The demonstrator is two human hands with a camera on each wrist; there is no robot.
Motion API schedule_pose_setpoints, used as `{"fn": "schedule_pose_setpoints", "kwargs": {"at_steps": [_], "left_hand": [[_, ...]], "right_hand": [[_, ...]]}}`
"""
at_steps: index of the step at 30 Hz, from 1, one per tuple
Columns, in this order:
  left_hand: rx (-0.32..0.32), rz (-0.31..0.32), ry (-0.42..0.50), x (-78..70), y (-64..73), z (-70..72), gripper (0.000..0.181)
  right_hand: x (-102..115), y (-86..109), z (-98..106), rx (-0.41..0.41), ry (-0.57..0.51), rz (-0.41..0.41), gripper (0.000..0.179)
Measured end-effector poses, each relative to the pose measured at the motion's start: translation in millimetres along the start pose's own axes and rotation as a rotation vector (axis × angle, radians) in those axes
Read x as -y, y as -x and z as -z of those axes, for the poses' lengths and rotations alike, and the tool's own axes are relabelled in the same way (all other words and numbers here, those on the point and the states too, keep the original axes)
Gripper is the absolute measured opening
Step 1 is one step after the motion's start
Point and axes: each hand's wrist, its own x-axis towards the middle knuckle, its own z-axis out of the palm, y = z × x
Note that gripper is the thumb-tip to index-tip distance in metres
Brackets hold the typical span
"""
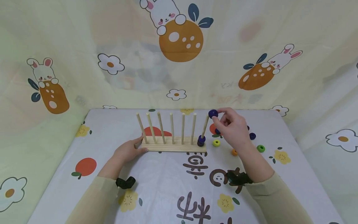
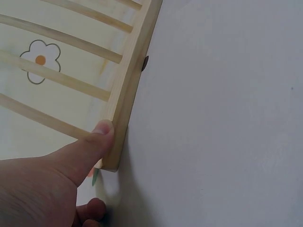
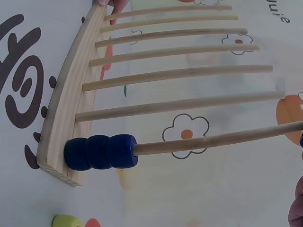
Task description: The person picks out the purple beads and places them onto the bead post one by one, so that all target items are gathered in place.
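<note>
A wooden peg rack with a row of upright pegs stands on the table. My left hand holds the left end of its base; the thumb lies on the wood beside the end peg. Three blue beads are stacked at the foot of the rightmost peg. Close to the tip of that peg, my right hand pinches another dark blue bead between thumb and forefinger. In the right wrist view, only the edges of this bead and hand show at the right border.
Right of the rack lie loose beads: a yellow-green one, a green one, an orange one partly behind the right forearm, and dark blue ones. A printed cloth covers the table, and a patterned curtain hangs behind.
</note>
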Motion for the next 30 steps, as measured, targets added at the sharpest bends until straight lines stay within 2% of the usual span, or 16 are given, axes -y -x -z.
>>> {"fn": "schedule_pose_setpoints", "kwargs": {"at_steps": [8, 20, 30], "left_hand": [[-0.001, 0.0, 0.0, 1.3, -2.0, -1.1, 0.081], [-0.003, 0.004, 0.005, 2.3, -4.5, -3.8, 0.082], [-0.002, 0.011, 0.016, -0.4, -2.6, -1.3, 0.082]], "right_hand": [[1, -1.0, -4, 0.038, -0.002, -0.043, 0.035], [4, -1.4, -10, 0.048, -0.028, -0.073, 0.035], [4, -0.4, -11, 0.058, 0.065, -0.063, 0.037]]}}
